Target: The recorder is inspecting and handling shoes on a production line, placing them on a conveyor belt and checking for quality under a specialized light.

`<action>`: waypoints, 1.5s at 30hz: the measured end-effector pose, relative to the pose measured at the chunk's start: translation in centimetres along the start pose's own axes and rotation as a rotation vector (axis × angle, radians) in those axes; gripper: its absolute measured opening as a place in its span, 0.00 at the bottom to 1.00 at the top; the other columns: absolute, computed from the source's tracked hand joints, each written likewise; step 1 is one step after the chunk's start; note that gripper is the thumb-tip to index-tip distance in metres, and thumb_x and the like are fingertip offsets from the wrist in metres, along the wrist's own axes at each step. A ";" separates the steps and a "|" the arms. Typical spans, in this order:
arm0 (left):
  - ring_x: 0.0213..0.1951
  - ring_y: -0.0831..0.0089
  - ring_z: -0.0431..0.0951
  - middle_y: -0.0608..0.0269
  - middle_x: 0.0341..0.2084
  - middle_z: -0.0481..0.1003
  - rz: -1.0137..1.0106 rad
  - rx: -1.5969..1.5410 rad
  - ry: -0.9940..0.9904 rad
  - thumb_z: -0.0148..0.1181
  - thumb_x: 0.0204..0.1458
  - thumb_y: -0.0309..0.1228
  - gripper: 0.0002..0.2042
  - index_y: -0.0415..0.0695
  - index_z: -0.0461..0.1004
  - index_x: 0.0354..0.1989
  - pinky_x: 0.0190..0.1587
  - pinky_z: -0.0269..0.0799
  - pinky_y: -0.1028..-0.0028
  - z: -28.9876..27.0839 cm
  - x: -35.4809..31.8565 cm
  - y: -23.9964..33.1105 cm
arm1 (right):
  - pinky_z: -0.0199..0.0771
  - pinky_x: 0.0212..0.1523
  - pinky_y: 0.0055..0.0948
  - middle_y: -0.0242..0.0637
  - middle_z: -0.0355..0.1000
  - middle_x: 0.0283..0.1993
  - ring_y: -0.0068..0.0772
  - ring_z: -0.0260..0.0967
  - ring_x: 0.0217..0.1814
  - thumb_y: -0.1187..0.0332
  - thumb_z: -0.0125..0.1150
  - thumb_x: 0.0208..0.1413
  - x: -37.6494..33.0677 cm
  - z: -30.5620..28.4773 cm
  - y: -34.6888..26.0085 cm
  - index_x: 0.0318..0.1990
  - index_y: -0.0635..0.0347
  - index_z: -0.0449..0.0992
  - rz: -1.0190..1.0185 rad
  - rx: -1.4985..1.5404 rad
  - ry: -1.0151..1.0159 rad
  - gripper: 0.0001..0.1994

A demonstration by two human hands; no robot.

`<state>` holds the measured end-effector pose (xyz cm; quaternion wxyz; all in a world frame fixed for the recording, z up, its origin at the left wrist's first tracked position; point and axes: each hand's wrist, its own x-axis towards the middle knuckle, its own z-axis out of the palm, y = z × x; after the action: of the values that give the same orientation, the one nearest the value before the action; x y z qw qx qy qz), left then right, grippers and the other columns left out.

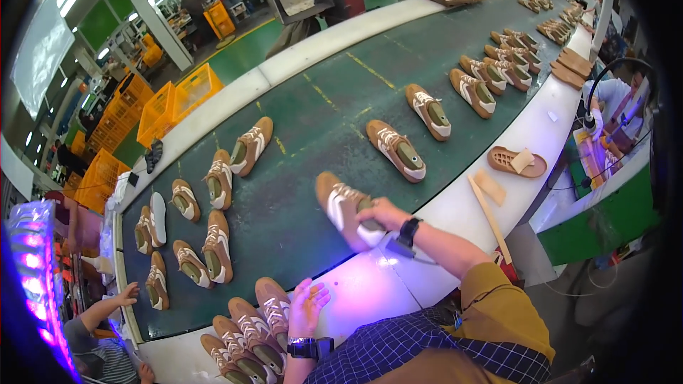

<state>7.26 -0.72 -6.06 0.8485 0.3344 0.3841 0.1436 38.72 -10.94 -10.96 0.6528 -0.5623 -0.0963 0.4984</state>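
- We have one brown shoe (340,203) in hand, white-striped and pale-laced, over the near edge of the green belt (306,171), its toe pointing away to the upper left and its heel towards the white bench (370,288).
- Our right hand (383,215) has its grip clamped on that shoe around the collar; the shoe is a little blurred, so we cannot tell whether its sole touches the belt.
- Our left hand (308,306) holds nothing: its grip is apart, palm turned up and fingers loosely curled, just beside a row of shoes (250,327) at the near edge.
- We judge the step in hand to be moving this single shoe by its collar; whether it is being picked up or set down, we cannot tell.
- The next move, we think, calls for a steady hold at the collar and a level sole, with the toe kept off the left-hand group (217,245) and the two nearest shoes on the right (396,151).
- Our left hand seems free to support the toe, if needed.
- Near our right forearm, a loose tan sole (504,161) and a pale wooden stick (491,220) lie on the bench.
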 end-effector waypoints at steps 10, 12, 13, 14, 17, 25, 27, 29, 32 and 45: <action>0.45 0.56 0.73 0.49 0.47 0.69 0.095 -0.410 0.038 0.44 0.55 0.49 0.31 0.39 0.56 0.61 0.47 0.70 0.58 0.7 -1.1 0.6 | 0.68 0.50 0.37 0.48 0.69 0.47 0.44 0.67 0.50 0.60 0.69 0.37 -1.3 -0.5 -5.3 0.45 0.66 0.70 -0.710 -0.644 0.327 0.27; 0.45 0.55 0.73 0.49 0.47 0.70 0.164 -0.415 0.064 0.45 0.54 0.49 0.32 0.39 0.55 0.61 0.47 0.70 0.57 -0.2 -2.0 0.5 | 0.67 0.51 0.42 0.57 0.68 0.46 0.52 0.66 0.50 0.59 0.70 0.30 2.5 -5.3 -8.5 0.45 0.70 0.69 -0.746 -0.856 0.679 0.32; 0.45 0.55 0.73 0.50 0.47 0.70 0.230 -0.377 0.107 0.46 0.54 0.49 0.32 0.39 0.54 0.62 0.47 0.70 0.57 -0.7 -2.2 0.3 | 0.68 0.51 0.41 0.57 0.68 0.47 0.53 0.67 0.50 0.59 0.69 0.29 4.1 -7.7 -9.7 0.44 0.69 0.69 -0.532 -1.020 0.746 0.32; 0.45 0.55 0.73 0.50 0.47 0.70 0.220 -0.426 0.172 0.46 0.54 0.49 0.32 0.39 0.54 0.62 0.47 0.70 0.57 -1.3 -2.2 0.1 | 0.69 0.50 0.40 0.57 0.69 0.47 0.54 0.67 0.50 0.60 0.69 0.28 5.2 -9.7 -10.1 0.44 0.68 0.69 -0.320 -1.160 0.789 0.31; 0.43 0.56 0.72 0.50 0.45 0.69 0.152 -0.369 -0.013 0.50 0.51 0.50 0.36 0.38 0.52 0.63 0.47 0.70 0.58 -3.7 -2.1 -0.9 | 0.70 0.49 0.37 0.55 0.71 0.45 0.51 0.70 0.49 0.60 0.70 0.24 6.9 -13.5 -8.6 0.44 0.67 0.71 -0.090 -1.071 0.627 0.33; 0.44 0.54 0.72 0.45 0.44 0.68 0.046 -0.396 0.001 0.54 0.45 0.51 0.40 0.36 0.51 0.62 0.49 0.68 0.58 -6.3 0.7 -4.7 | 0.75 0.36 0.33 0.39 0.75 0.36 0.34 0.74 0.33 0.70 0.67 0.37 4.2 -15.2 -3.0 0.40 0.67 0.74 -0.085 -0.273 0.225 0.19; 0.45 0.53 0.72 0.44 0.45 0.68 0.028 -0.317 -0.045 0.54 0.44 0.52 0.42 0.35 0.52 0.62 0.49 0.68 0.58 -4.9 0.4 -3.9 | 0.75 0.37 0.34 0.37 0.75 0.36 0.32 0.74 0.34 0.73 0.63 0.43 1.2 -13.1 -0.7 0.42 0.66 0.73 0.002 0.128 0.026 0.16; 0.48 0.52 0.71 0.42 0.48 0.67 0.032 -0.295 -0.098 0.55 0.43 0.54 0.43 0.33 0.51 0.61 0.51 0.68 0.59 -2.6 -0.5 -2.6 | 0.75 0.40 0.33 0.36 0.75 0.39 0.30 0.74 0.37 0.74 0.61 0.46 -2.3 -10.0 1.6 0.45 0.65 0.72 0.071 0.384 -0.103 0.16; 0.49 0.51 0.71 0.41 0.50 0.66 -0.002 -0.351 -0.237 0.57 0.41 0.55 0.45 0.33 0.50 0.62 0.52 0.69 0.58 1.1 -2.0 0.0 | 0.73 0.44 0.31 0.37 0.73 0.42 0.30 0.73 0.41 0.73 0.61 0.46 -7.4 -4.4 3.3 0.48 0.66 0.70 -0.034 0.385 -0.176 0.19; 0.52 0.54 0.69 0.47 0.52 0.65 0.247 -0.249 -0.116 0.50 0.42 0.56 0.38 0.42 0.58 0.58 0.55 0.66 0.56 1.8 -2.0 1.4 | 0.61 0.59 0.37 0.47 0.65 0.55 0.38 0.63 0.58 0.54 0.64 0.43 -16.7 8.7 -7.9 0.56 0.69 0.62 -0.626 0.091 -0.472 0.36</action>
<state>7.35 -1.53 -3.14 0.8799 0.2793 0.2701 0.2736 28.99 -17.03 5.91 0.7574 -0.3464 -0.3883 0.3945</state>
